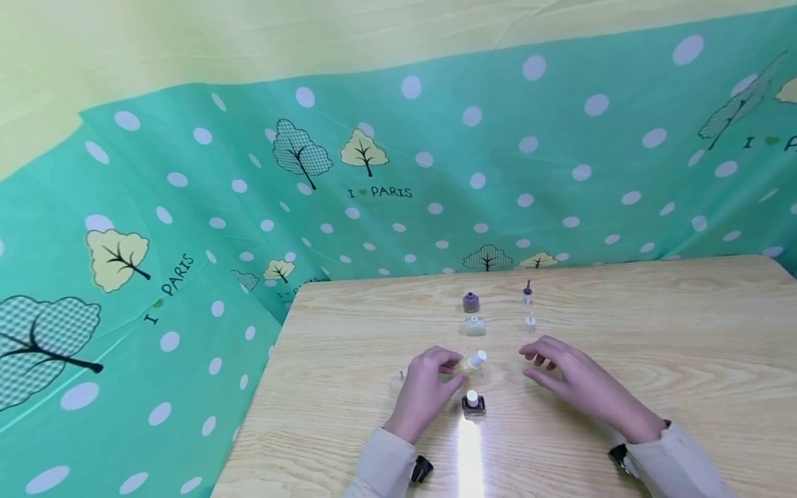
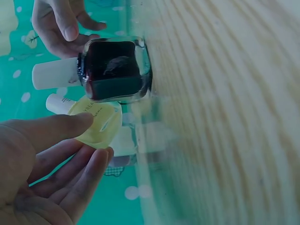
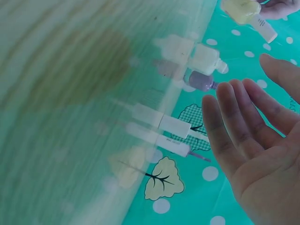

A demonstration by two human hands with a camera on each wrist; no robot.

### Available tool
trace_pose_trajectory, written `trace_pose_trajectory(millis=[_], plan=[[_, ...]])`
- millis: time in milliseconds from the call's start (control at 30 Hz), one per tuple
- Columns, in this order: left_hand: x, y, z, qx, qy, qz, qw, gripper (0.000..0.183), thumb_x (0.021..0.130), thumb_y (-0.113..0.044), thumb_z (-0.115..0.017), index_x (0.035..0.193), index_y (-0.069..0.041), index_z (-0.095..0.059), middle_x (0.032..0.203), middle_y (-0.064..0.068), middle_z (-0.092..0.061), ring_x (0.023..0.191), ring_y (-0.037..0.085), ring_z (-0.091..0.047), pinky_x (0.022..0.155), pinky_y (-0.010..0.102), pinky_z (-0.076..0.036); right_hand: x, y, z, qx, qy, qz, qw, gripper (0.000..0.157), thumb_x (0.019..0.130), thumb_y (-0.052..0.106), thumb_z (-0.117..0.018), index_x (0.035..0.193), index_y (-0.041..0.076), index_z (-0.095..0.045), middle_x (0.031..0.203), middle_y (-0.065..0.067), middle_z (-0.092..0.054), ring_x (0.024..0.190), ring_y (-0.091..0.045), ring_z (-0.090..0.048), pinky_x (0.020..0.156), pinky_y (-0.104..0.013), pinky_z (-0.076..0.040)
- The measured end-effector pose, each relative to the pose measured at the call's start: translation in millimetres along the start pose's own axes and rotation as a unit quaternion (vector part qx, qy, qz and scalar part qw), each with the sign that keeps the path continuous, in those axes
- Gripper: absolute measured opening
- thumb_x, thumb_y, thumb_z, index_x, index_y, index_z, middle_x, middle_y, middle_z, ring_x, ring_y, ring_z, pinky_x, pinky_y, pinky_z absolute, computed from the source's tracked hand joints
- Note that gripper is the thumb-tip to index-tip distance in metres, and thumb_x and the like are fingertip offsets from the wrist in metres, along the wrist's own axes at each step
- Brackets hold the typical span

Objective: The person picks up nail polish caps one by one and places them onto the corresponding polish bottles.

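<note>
At lower centre, left hand (image 1: 429,384), fingers pinching tilted yellow bottle (image 1: 473,364); farther right, right hand (image 1: 563,368), fingers loosely extended.

The yellow bottle (image 1: 472,366) is partly covered by the left hand (image 1: 428,389), beside which a tiny object (image 1: 401,375) cannot be identified.

L hand (image 2: 70,178) pinches tilted white-capped yellow btl (image 2: 105,127); dark btl (image 2: 112,70), also white-capped, stands upright on wood tbl (image 2: 229,93), up close; R hand (image 2: 56,26) beyond.
</note>
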State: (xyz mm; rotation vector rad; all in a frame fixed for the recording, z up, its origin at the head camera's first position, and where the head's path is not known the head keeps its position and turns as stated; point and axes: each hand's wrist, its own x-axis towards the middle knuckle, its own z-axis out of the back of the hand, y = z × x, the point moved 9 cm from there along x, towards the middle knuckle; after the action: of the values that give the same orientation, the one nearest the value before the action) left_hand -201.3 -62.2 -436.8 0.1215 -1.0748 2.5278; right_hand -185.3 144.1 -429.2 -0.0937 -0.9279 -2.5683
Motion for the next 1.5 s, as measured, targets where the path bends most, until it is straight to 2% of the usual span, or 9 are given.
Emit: trace_pose_trajectory(millis=[367,633,833,1200,1500], plan=[[1.7,10.8,-12.4,-0.020,0.035,0.030,0.9987,0.026,0.079,-0.005,-0.081,0.103,-0.004,-0.072,0.098,0.007,-0.073,0.083,0.009,-0.069,0.075,0.014,-0.056,-3.5,-9.1,-1.9,-0.007,0.027,-0.005,1.000,0.033,0.090,0.017,-0.072,0.121,0.007,-0.064,0.106,0.000,-0.066,0.092,-0.013,-0.064,0.078,-0.033,-0.059],[5.4,13.4,-16.6,0.008,0.053,0.035,0.9979,0.024,0.080,-0.008,-0.081,0.103,-0.005,-0.073,0.096,0.006,-0.074,0.083,0.011,-0.069,0.076,0.016,-0.057,-5.8,-16.6,-1.2,-0.004,0.037,-0.024,0.999,0.034,0.092,0.026,-0.071,0.121,0.010,-0.064,0.109,0.003,-0.065,0.095,-0.014,-0.063,0.079,-0.034,-0.058],[6.6,16.4,-20.5,-0.001,0.070,0.054,0.9961,0.025,0.080,-0.010,-0.081,0.104,-0.005,-0.073,0.092,0.003,-0.073,0.080,0.007,-0.067,0.073,0.015,-0.056,-6.4,-18.9,-1.1,-0.007,0.037,-0.021,0.999,0.033,0.091,0.024,-0.072,0.120,0.011,-0.064,0.108,0.004,-0.064,0.095,-0.013,-0.062,0.079,-0.033,-0.058],[5.7,20.7,-22.4,-0.026,0.077,0.073,0.9940,0.029,0.078,-0.011,-0.082,0.104,-0.004,-0.072,0.091,0.002,-0.072,0.079,0.005,-0.065,0.073,0.014,-0.055,-5.1,-20.9,-1.9,-0.007,0.045,-0.026,0.999,0.034,0.091,0.026,-0.072,0.121,0.010,-0.063,0.110,0.003,-0.064,0.097,-0.014,-0.062,0.080,-0.035,-0.058],[6.8,29.2,-21.1,-0.048,0.083,0.078,0.9924,0.030,0.077,-0.003,-0.081,0.105,-0.002,-0.071,0.093,0.005,-0.072,0.081,0.008,-0.067,0.075,0.016,-0.056,-4.0,-26.2,-1.6,-0.003,0.052,-0.032,0.998,0.037,0.092,0.024,-0.071,0.124,0.008,-0.062,0.113,0.000,-0.064,0.100,-0.016,-0.062,0.084,-0.037,-0.058]])
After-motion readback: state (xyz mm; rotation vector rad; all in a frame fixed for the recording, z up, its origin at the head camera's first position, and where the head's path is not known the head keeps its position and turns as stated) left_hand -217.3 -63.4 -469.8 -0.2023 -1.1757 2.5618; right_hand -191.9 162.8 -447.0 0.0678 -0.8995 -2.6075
